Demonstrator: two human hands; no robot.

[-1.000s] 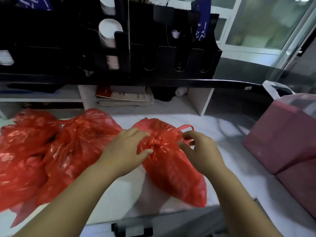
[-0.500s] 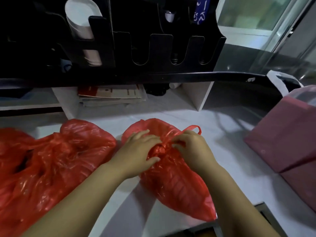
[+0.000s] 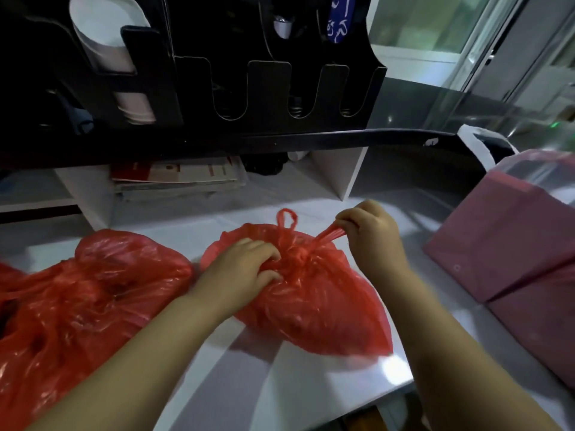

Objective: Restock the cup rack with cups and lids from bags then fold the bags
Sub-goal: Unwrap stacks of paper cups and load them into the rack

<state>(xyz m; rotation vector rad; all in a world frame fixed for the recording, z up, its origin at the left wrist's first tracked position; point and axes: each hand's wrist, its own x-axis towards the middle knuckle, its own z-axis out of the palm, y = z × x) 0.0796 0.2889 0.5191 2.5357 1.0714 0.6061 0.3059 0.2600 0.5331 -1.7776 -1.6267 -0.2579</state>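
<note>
A crumpled red bag [image 3: 93, 290] slumps at the left edge of the tabletop [image 3: 280, 384]. Just beside it, near the middle, lies the knotted red bag [image 3: 317, 306], glossy and bulging, tied shut in a tight knot [image 3: 297, 253]. The left hand [image 3: 245, 265] bears down beside the knot, its grip curled into the bunched plastic, while the right hand [image 3: 370, 231] has its grip closed tight, pinching a handle strand [image 3: 323, 236] drawn taut toward the right edge.

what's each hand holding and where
The right hand pinches a handle strand of the tied red bag; the left hand grips it beside the knot.
</note>
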